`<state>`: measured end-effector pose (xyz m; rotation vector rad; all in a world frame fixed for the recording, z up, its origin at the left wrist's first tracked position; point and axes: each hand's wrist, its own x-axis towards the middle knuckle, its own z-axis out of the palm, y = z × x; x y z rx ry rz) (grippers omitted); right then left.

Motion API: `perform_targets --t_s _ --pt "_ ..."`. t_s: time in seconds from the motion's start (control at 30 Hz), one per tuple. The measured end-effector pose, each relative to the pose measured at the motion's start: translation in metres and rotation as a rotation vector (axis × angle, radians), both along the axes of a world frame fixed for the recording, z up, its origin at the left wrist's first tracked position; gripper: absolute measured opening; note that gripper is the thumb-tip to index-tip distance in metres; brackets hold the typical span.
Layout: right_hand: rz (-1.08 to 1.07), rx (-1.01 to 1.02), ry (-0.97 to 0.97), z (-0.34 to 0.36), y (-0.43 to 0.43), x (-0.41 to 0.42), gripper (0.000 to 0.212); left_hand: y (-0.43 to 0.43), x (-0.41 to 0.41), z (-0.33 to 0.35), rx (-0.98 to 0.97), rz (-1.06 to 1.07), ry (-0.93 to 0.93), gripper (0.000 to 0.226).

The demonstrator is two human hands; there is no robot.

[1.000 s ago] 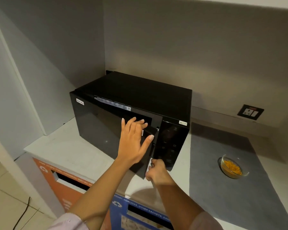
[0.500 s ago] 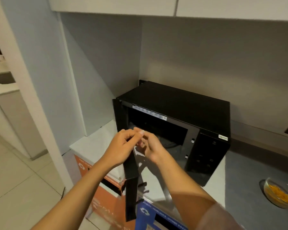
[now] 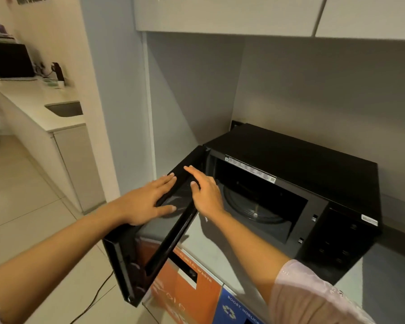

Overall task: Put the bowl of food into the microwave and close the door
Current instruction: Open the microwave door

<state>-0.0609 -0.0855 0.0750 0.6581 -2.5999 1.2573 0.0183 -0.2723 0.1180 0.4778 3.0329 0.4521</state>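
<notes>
2 hands on the door (image 3: 154, 232): your left hand (image 3: 147, 202) lies spread flat on its outer face, your right hand (image 3: 205, 195) spread at its top edge. Risk: over-swinging strains the hinge. Door swung left of the microwave (image 3: 297, 183), long axis toward you. Bowl out of view.

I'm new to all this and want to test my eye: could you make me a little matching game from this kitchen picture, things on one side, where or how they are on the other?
Things:
1. microwave door
2. left hand
3. right hand
4. glass turntable

States or places:
a. inside the open oven
b. swung wide open
c. flat on the door's outer face
d. on the door's inner side, fingers at its top edge

Pairs: 1-b, 2-c, 3-d, 4-a
</notes>
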Motion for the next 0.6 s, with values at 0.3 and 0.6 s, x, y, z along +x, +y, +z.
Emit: perform_targets --t_s 0.3,0.6 --pt "-0.081 0.381 0.229 0.007 -0.035 -0.007 0.074 -0.046 -0.016 -0.013 -0.415 0.034 0.256 0.097" --pt "-0.089 0.494 0.234 0.000 -0.038 -0.008 0.090 -0.049 -0.019 -0.021 -0.458 0.034 0.381 0.098"
